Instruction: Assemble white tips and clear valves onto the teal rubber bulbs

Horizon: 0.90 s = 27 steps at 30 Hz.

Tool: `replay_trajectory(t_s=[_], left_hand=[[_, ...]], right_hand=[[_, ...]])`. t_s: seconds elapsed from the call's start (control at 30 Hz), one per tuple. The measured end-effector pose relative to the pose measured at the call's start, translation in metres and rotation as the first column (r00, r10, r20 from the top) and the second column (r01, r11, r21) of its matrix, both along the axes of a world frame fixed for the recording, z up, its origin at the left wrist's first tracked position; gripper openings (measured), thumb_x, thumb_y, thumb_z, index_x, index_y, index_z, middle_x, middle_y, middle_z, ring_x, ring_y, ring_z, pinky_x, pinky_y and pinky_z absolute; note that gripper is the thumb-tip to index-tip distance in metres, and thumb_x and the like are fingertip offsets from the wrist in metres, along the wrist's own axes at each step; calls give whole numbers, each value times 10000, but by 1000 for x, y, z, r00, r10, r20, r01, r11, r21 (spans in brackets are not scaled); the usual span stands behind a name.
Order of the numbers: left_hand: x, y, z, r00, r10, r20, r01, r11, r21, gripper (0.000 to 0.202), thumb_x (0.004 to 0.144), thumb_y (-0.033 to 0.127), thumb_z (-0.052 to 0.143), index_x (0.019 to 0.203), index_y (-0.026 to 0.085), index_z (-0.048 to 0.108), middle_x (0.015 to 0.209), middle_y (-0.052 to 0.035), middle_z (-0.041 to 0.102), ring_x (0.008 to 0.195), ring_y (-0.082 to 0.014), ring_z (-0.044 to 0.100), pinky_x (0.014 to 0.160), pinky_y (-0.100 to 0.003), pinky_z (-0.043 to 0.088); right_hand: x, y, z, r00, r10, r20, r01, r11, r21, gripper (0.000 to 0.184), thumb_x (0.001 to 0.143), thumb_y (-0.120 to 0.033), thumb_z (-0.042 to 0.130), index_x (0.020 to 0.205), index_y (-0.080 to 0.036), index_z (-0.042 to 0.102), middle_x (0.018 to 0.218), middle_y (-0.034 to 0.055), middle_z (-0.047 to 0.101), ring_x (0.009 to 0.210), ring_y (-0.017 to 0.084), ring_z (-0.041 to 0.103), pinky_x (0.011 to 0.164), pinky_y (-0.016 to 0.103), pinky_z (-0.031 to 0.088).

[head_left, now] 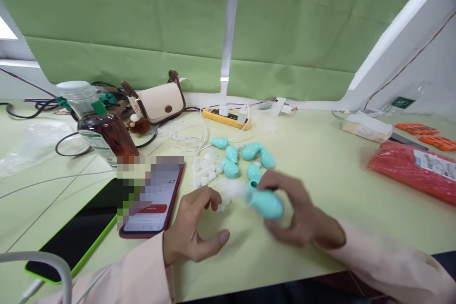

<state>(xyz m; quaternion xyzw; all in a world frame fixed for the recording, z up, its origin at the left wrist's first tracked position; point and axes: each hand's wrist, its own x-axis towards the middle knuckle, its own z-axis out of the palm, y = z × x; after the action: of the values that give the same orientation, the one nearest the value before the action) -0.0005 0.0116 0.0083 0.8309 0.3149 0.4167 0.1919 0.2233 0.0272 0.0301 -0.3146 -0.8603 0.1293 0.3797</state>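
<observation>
My right hand (294, 211) is closed around a glossy turquoise vase-shaped piece (268, 204), its narrow neck pointing left and its rounded end to the right. Thumb and fingers grip it from below and above, slightly blurred. My left hand (197, 223) hovers to the left with thumb and fingers curved apart and nothing between them. Just beyond the left fingertips lies a hazy white tuft (230, 187). Several similar turquoise pieces (231, 168) lie in a loose group behind the hands; one by the right fingers shows a dark round opening. White crumpled bits (206, 168) are heaped beside them.
Left of my hands lie a red-cased phone (151, 218) and a green-edged black device (80, 228). Behind them stand a bottle of dark liquid (107, 135) and a cream handbag (162, 102). A yellow power strip (228, 118) is at the back, a red package (413, 168) far right.
</observation>
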Motion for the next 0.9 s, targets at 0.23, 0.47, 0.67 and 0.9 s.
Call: replay_trajectory(t_s=[0.23, 0.47, 0.67, 0.9], left_hand=[[7, -2, -7, 986, -126, -108, 76, 919, -386, 330, 847, 295, 364, 543, 169, 337, 505, 59, 277, 472, -78, 286, 478, -222, 242], [17, -3, -9, 974, -144, 176, 227, 651, -724, 423, 846, 385, 289, 481, 173, 311, 434, 66, 266, 406, -67, 226, 418, -219, 216], [13, 6, -9, 993, -72, 96, 120, 670, -732, 435, 839, 402, 259, 474, 179, 339, 384, 57, 322, 365, -76, 307, 402, -209, 270], [13, 11, -29, 833, 106, -542, -61, 993, 100, 162, 827, 165, 378, 896, 147, 523, 823, -76, 553, 770, -212, 514, 639, -333, 452]], right_hand=[[-27, -15, -41, 981, 61, 185, -68, 997, 30, 362, 568, -232, 469, 916, -165, 397, 785, 59, 515, 688, 179, 529, 493, 265, 391], [-29, -18, -44, 914, 129, 384, -152, 988, 30, 186, 814, -324, 380, 773, -164, 465, 605, 14, 549, 522, 131, 483, 465, 252, 324], [-25, -9, -48, 973, 38, 228, -55, 996, 68, 180, 818, -324, 385, 764, -164, 447, 602, 16, 514, 538, 130, 454, 495, 250, 337], [-26, -7, -44, 982, -27, 188, 41, 997, -72, 129, 834, -277, 399, 794, -163, 444, 708, 41, 533, 638, 143, 474, 567, 259, 381]])
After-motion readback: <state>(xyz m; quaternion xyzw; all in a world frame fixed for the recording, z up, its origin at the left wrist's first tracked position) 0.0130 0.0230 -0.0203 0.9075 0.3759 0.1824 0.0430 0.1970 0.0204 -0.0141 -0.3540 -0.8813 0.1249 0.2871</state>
